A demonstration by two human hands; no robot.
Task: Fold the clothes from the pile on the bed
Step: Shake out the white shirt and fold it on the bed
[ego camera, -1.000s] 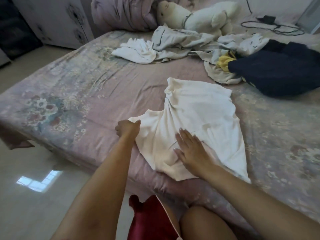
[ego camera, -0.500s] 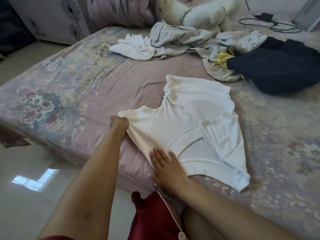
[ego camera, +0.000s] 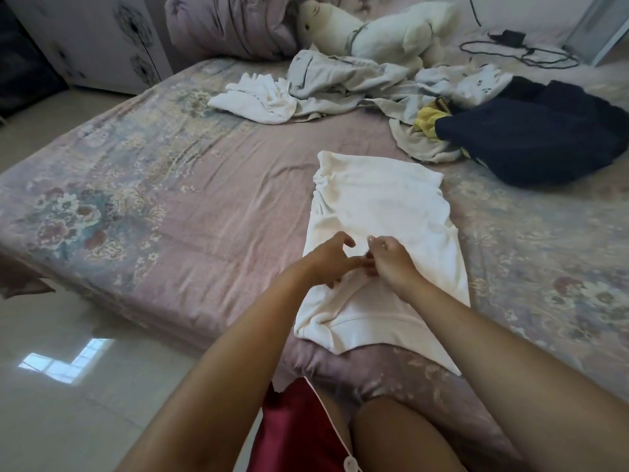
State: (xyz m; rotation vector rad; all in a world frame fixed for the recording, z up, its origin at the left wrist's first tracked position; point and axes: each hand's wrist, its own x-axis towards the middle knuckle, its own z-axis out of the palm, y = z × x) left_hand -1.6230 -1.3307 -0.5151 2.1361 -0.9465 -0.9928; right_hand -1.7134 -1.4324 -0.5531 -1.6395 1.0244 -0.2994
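A cream-white knitted top (ego camera: pixel 381 247) lay flat near the front edge of the bed (ego camera: pixel 170 206), which was covered in a mauve floral sheet. The top's sides were already turned in to form a long narrow panel, with the neckline end nearest the person. Both hands met over its middle. The left hand (ego camera: pixel 332 262) hovered with fingers loosely curved and thumb spread, a wide grip closed on nothing I could make out. The right hand (ego camera: pixel 391 262) had fingers bent as if pinching a bit of cloth, though whether fabric was really caught between them could not be told.

Judging by the shape, the step in hand was settling the tucked-in sleeve before the lengthwise fold. To do it well, the loose flap just under the grip wanted smoothing flat, the bunched left edge beyond the grip wanted pulling straight, and only then should the near hem be lifted by both corners and carried away from the grip to the far hem.

Well beyond the grip, the unfolded pile of white and grey garments (ego camera: pixel 326 86) and a dark navy garment (ego camera: pixel 544 137) waited.
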